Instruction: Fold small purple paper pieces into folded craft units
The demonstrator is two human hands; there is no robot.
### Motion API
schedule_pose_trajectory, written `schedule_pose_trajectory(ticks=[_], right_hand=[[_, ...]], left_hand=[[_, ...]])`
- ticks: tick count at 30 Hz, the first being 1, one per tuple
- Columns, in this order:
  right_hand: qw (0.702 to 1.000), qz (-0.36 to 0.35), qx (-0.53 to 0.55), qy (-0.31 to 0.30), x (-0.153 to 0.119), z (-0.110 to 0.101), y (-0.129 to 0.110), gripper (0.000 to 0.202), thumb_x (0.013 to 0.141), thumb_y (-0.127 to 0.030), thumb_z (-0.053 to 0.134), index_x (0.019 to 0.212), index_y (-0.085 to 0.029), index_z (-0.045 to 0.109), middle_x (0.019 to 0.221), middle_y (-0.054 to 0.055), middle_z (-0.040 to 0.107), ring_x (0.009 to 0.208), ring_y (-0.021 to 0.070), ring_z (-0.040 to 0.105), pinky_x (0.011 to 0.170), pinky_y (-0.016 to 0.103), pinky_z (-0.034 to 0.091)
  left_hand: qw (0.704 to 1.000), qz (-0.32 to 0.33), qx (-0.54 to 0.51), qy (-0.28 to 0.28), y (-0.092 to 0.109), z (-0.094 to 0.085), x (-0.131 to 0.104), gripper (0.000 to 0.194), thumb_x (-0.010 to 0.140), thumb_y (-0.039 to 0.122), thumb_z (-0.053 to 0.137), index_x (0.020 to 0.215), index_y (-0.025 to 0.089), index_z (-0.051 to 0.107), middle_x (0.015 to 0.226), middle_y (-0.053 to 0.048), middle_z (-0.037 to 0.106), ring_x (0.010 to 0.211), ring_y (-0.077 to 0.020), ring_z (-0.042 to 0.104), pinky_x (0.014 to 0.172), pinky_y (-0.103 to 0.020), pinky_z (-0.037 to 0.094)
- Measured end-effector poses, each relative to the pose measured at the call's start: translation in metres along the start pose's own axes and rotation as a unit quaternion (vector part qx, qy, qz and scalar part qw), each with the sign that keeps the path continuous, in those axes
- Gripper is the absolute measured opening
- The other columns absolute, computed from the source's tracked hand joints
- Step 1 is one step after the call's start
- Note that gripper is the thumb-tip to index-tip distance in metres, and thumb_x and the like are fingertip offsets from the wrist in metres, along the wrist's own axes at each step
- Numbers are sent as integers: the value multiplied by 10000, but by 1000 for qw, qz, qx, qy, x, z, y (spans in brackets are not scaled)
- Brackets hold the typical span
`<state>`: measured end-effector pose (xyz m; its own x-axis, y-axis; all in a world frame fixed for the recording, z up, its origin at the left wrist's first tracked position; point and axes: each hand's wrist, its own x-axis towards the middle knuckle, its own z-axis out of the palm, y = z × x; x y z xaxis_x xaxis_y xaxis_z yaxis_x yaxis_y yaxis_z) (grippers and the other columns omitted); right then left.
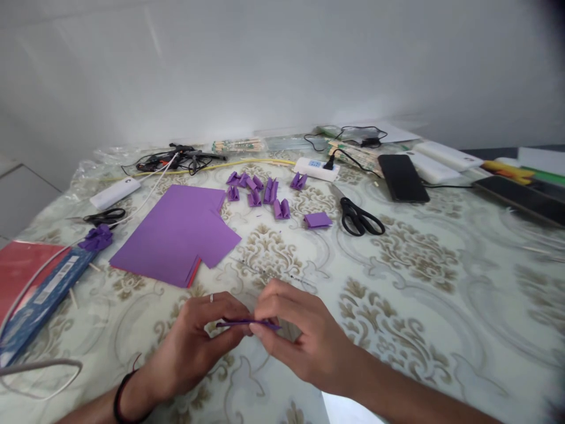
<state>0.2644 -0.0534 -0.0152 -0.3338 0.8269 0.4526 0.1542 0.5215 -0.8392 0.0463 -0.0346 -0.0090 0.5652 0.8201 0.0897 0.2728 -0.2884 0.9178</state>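
Thin folded purple paper [236, 323], lower centre: probably light, easily creased
Left hand [193, 337], right hand [311, 335]: pinching it
Best hold: its edges

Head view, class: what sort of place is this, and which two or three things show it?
Probably an indoor papercraft table: on it lie purple sheets, small folded purple pieces and black-handled scissors.

A pale grey wall [282, 65] rises behind the scroll-patterned table [441, 312].
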Motion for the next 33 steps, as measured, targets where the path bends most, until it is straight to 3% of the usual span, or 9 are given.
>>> schedule_pose_trajectory(ticks=[8, 15, 21, 28, 33], right_hand=[[1000, -14, -23, -14, 0, 0, -1, 146, 983, -120, 594, 894, -228, 636, 831, 10, 613, 729, 160, 592, 678, 295, 502], [997, -30, -69, 12, 1, 1, 0, 181, 939, -77, 589, 842, -230, 598, 779, -1, 589, 679, 153, 565, 630, 287, 475], [995, -42, -90, 17, 0, 2, 1, 182, 923, -55, 603, 834, -213, 600, 810, 16, 602, 688, 147, 561, 626, 275, 467], [992, -76, -98, 26, -2, 4, 5, 183, 915, -33, 606, 854, -206, 610, 809, 6, 600, 678, 137, 555, 613, 264, 449], [995, -70, -73, 16, -2, 5, 6, 180, 913, -28, 612, 847, -195, 612, 812, 9, 597, 698, 136, 560, 631, 264, 451]], left_hand=[[999, 37, 28, 3, 2, -1, 1, 93, 993, 167, 693, 961, 213, 768, 934, -38, 797, 863, -181, 743, 805, -268, 566], [992, 85, 65, 62, 5, -8, 1, 112, 962, 160, 738, 1016, 258, 734, 985, -24, 777, 932, -199, 735, 854, -307, 572], [991, 103, 64, 62, 6, -8, -1, 176, 960, 111, 736, 991, 279, 696, 934, 11, 741, 881, -180, 718, 813, -300, 569], [988, 136, 56, 55, 3, -8, 0, 119, 973, 135, 739, 1023, 240, 716, 930, -8, 742, 878, -168, 721, 798, -276, 575], [991, 121, 45, 45, 3, -7, 3, 106, 971, 119, 736, 990, 223, 724, 910, -7, 740, 848, -155, 717, 779, -263, 567]])
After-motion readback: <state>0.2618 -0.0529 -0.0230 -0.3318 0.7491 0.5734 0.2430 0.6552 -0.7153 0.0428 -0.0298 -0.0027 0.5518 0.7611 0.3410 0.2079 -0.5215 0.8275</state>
